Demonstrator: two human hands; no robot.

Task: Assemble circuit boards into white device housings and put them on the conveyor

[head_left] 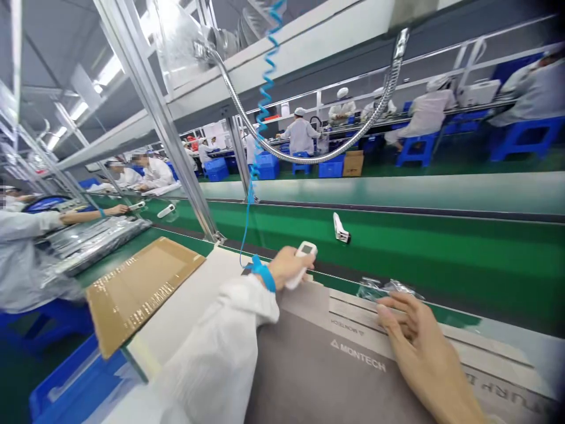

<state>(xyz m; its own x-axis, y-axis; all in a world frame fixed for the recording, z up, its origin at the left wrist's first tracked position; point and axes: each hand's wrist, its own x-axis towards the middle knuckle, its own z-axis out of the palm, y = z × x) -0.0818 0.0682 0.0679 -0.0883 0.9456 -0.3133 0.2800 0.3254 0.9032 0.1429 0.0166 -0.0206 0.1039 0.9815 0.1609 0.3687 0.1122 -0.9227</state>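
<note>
"Grip status, left hand (286, 266)?"

"Closed around a white plastic handheld device (304, 265) with a small dark screen, its lower end showing below the fingers. Blue fabric wrist strap (263, 275) on that wrist, a blue coiled cord (265, 100) running up toward 12 o'clock."

"Right hand (410, 347)?"

"Open, fingers spread, right by crumpled clear plastic bags (388, 288) at its 11 o'clock. Cannot tell whether it touches them; no clamp seen."

"State of the work?"

"One device in hand. A small white-and-black item (341, 228) lies on the green conveyor belt (441, 259), 1 o'clock from the left hand. Bags lie at the belt's edge."

"Surface?"

"Grey printed MONTECH mat (326, 365) under both hands, tan cardboard sheet (141, 288) at 9 o'clock."

"Room?"

"Co-worker in white sleeves (26, 259) at 10 o'clock, hand (117, 209) reaching along the belt. White-coated workers across the line, blue plastic stools (521, 138) at 2 o'clock."
</note>
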